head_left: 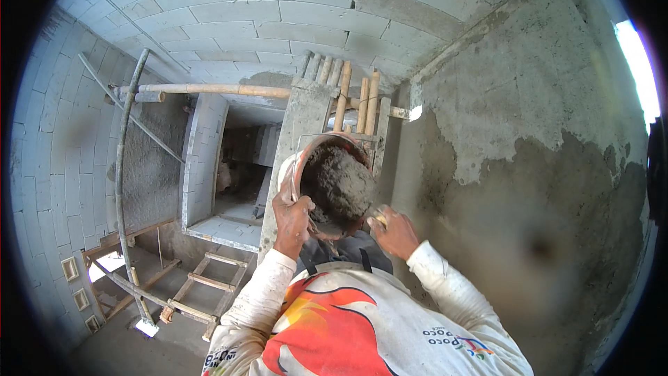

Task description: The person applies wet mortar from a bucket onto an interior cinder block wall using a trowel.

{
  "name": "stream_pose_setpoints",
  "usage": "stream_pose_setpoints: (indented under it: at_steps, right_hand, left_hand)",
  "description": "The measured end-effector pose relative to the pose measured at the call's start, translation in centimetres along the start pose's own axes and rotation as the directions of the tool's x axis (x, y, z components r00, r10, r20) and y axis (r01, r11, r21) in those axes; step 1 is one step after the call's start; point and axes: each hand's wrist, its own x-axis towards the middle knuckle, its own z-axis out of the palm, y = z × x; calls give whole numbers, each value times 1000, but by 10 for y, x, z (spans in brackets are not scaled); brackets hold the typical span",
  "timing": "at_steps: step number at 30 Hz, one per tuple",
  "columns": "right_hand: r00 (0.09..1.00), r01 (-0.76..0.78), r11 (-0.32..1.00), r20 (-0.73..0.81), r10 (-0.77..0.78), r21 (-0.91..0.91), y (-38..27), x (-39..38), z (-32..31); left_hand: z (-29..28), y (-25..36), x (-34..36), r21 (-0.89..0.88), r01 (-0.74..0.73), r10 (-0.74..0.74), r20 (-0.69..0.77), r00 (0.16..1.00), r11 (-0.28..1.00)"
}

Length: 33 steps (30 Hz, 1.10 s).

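A bucket (298, 179) with a reddish rim stands tilted in front of my body. Inside it is a heap of wet grey mortar (342, 182). My left hand (292, 221) is closed on the bucket's near left rim, with the thumb over the edge. At the bucket's right side, my right hand (396, 234) is closed round a short pale yellow handle (380, 220). The working end of that tool does not show apart from the mortar, so its kind is unclear.
A mortar-stained plank (300, 117) and several bamboo poles (363, 103) lie beyond the bucket. On the right is a partly wet plastered wall (536, 167). A block wall (299, 10) rises ahead. An opening (243, 160) and a wooden ladder (209, 282) are lower left.
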Motion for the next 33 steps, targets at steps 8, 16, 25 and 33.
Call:
stream_pose_setpoints:
  at_steps: [8, 16, 25, 33]
  right_hand:
    - [981, 91, 986, -181, -65, 137, 6, 12, 14]
    - [995, 95, 769, -74, -63, 632, 19, 47, 21]
    - [648, -16, 252, -182, 739, 968, 384, 61, 51]
    - [742, -283, 530, -168, 649, 799, 284, -187, 14]
  left_hand:
    - [-30, -37, 33, -58, -104, 98, -106, 990, 993]
    - [-53, -21, 23, 110, 21, 26, -409, 912, 994]
    - [-73, -56, 14, 337, -88, 266, -528, 807, 937]
    - [-25, -36, -9, 219, 7, 85, -408, 909, 976]
